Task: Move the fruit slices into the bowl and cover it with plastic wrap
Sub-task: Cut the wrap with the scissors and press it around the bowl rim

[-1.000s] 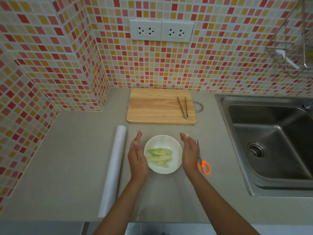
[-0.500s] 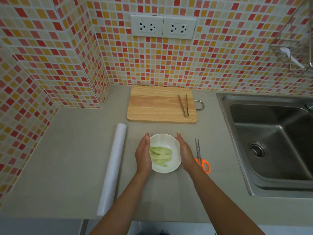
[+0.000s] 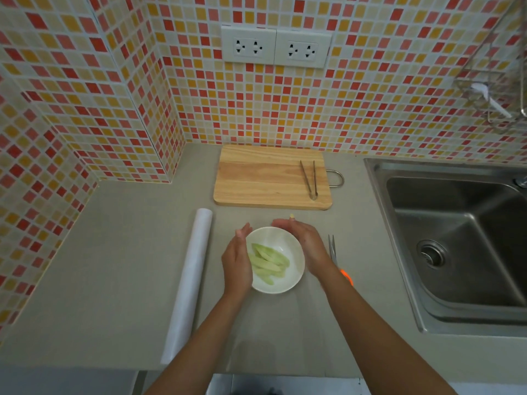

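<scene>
A white bowl [image 3: 286,239] sits on the grey counter and holds several pale green fruit slices [image 3: 269,262]. My left hand [image 3: 236,266] lies flat against the bowl's left side, fingers straight. My right hand [image 3: 305,243] curves along the bowl's right and far rim. A faint clear sheet of plastic wrap [image 3: 282,332] seems to run from the bowl toward the counter's front edge. The white roll of wrap [image 3: 189,283] lies left of the bowl.
A wooden cutting board [image 3: 265,181] with metal tongs [image 3: 309,181] lies behind the bowl. Orange-handled scissors [image 3: 332,249] rest just right of my right hand. A steel sink [image 3: 462,243] fills the right side, and tiled walls close off the back and left.
Both hands have closed in from either side of the bowl and now press on it. My right hand's fingers have swung round over the far rim.
</scene>
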